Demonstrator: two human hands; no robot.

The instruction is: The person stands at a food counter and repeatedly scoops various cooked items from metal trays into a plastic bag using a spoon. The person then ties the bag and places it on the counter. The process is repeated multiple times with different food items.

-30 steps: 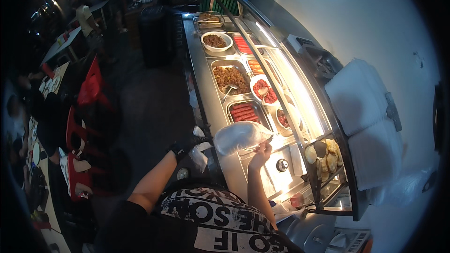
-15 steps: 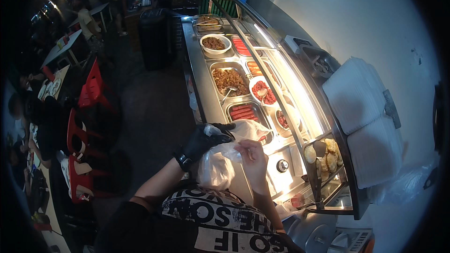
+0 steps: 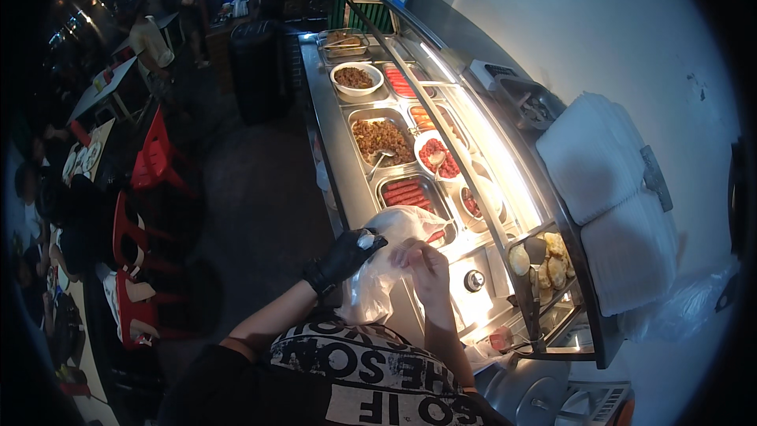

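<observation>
My left hand [image 3: 344, 255], in a black glove, is closed on a thin clear plastic bag [image 3: 371, 288]. A whitish bit shows between its thumb and fingers. The bag spreads between my hands and hangs down in front of my shirt. Bare, my right hand [image 3: 426, 267] is at the bag's right side. Its bent fingers are smeared by motion, so I cannot tell whether they grip the plastic. Just beyond the bag lies a metal tray of red sausages [image 3: 407, 194], partly covered by it.
The lit food counter holds a tray of chopped food [image 3: 381, 142] with a spoon, a white bowl of red food [image 3: 438, 156] and a bowl of minced food [image 3: 355, 77]. A glass-and-metal frame [image 3: 465, 150] runs along its right. Stacked white foam boxes [image 3: 595, 166] stand beyond. Red chairs [image 3: 160, 158] are left.
My left hand has shifted slightly down and turned. The bag has spread out and puffed up between my hands. My right hand has moved a little, its fingers now blurred.
</observation>
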